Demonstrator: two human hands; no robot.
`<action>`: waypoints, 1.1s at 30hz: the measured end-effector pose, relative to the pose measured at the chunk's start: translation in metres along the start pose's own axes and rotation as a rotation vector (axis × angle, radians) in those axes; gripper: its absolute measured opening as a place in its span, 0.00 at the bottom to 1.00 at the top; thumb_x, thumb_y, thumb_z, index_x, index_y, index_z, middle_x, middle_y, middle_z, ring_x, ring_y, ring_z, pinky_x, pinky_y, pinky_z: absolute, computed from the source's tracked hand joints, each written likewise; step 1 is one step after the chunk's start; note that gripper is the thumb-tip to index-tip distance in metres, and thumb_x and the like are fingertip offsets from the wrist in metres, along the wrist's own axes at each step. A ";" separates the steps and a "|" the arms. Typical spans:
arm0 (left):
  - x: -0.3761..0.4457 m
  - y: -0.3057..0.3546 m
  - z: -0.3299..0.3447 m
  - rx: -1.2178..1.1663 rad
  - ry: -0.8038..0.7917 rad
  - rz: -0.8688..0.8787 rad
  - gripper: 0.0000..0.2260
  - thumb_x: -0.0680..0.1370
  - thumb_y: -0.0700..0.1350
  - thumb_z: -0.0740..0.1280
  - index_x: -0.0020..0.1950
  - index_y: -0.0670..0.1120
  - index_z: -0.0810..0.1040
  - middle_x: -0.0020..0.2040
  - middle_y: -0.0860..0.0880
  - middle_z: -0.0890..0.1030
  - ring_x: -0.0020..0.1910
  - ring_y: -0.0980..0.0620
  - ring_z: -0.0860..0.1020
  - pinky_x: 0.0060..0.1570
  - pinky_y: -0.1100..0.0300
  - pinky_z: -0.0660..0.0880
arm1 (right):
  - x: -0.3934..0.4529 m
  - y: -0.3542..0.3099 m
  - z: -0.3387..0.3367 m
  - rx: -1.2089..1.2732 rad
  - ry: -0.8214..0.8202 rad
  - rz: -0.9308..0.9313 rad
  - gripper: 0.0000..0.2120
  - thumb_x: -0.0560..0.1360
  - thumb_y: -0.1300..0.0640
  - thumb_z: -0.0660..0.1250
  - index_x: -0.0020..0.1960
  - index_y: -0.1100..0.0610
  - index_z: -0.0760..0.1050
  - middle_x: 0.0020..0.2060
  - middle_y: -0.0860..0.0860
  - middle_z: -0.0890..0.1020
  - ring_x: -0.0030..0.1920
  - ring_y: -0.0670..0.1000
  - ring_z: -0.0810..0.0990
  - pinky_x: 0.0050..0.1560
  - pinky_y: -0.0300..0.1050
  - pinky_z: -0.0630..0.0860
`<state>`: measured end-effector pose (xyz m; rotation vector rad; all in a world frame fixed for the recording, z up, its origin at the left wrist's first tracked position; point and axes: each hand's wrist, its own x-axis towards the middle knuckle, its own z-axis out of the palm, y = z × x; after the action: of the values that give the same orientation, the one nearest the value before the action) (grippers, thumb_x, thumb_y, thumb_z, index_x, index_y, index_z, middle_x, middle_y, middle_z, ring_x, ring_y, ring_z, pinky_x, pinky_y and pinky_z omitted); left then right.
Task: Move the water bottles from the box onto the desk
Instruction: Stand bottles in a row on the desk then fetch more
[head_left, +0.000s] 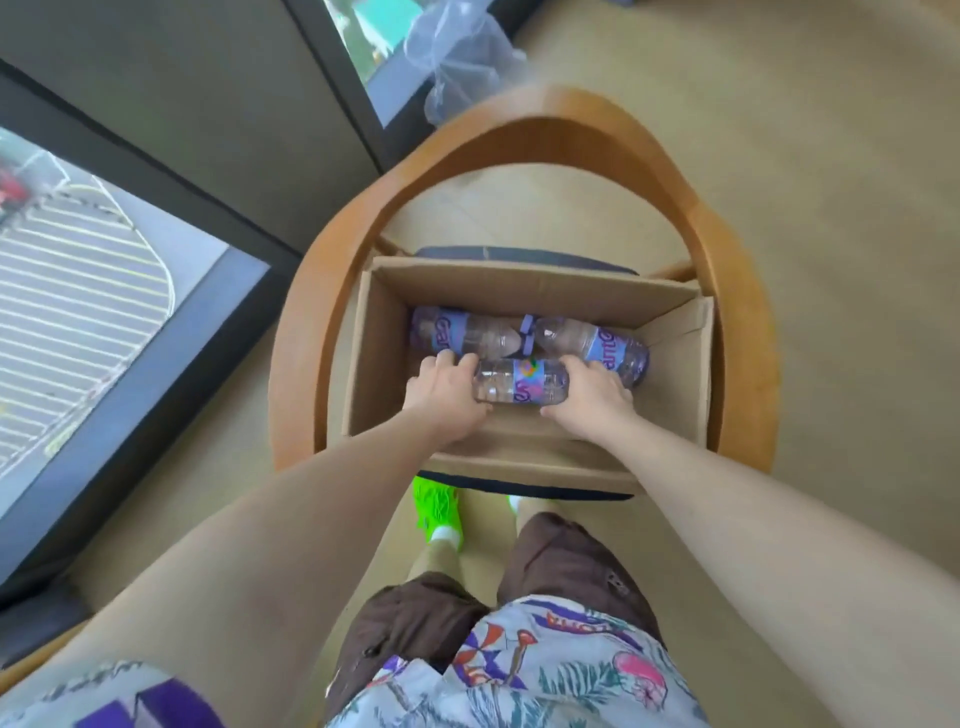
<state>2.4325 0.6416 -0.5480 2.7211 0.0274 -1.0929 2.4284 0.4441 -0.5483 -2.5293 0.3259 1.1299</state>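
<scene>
An open cardboard box (680, 364) sits on a chair seat below me. Three clear water bottles with purple labels lie on their sides inside it. The nearest bottle (519, 382) lies crosswise; my left hand (441, 389) grips its left end and my right hand (595, 392) grips its right end. Behind it lie a bottle at the back left (457, 332) and a bottle at the back right (597, 343), their purple caps meeting in the middle. No desk is in view.
The box rests on a wooden chair with a curved back rail (717, 244) and a dark seat cushion (524, 254). Glass windows with dark frames (171, 187) run along the left. A clear plastic bag (457, 57) lies on the floor beyond the chair.
</scene>
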 end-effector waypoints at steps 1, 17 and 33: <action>0.008 0.000 0.003 0.015 -0.009 0.018 0.31 0.75 0.58 0.72 0.74 0.50 0.68 0.69 0.43 0.70 0.71 0.40 0.66 0.66 0.42 0.72 | 0.009 0.002 0.001 -0.005 0.000 0.011 0.36 0.72 0.43 0.75 0.75 0.49 0.64 0.69 0.56 0.72 0.69 0.62 0.70 0.66 0.58 0.70; 0.089 0.048 0.045 -1.148 0.051 -0.950 0.30 0.74 0.44 0.74 0.72 0.42 0.65 0.71 0.41 0.69 0.63 0.39 0.76 0.64 0.47 0.77 | 0.103 0.021 0.007 -0.178 0.075 0.091 0.42 0.69 0.53 0.76 0.77 0.53 0.60 0.73 0.56 0.67 0.74 0.59 0.62 0.75 0.65 0.55; 0.095 0.043 0.071 -1.655 -0.156 -1.021 0.30 0.75 0.44 0.77 0.74 0.47 0.70 0.61 0.41 0.83 0.50 0.41 0.86 0.28 0.51 0.81 | 0.122 0.032 0.037 0.000 0.069 0.130 0.34 0.69 0.62 0.76 0.68 0.59 0.61 0.63 0.60 0.75 0.65 0.63 0.72 0.61 0.57 0.69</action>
<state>2.4569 0.5794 -0.6546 0.9857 1.5608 -0.7295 2.4728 0.4220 -0.6698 -2.5835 0.5143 1.0907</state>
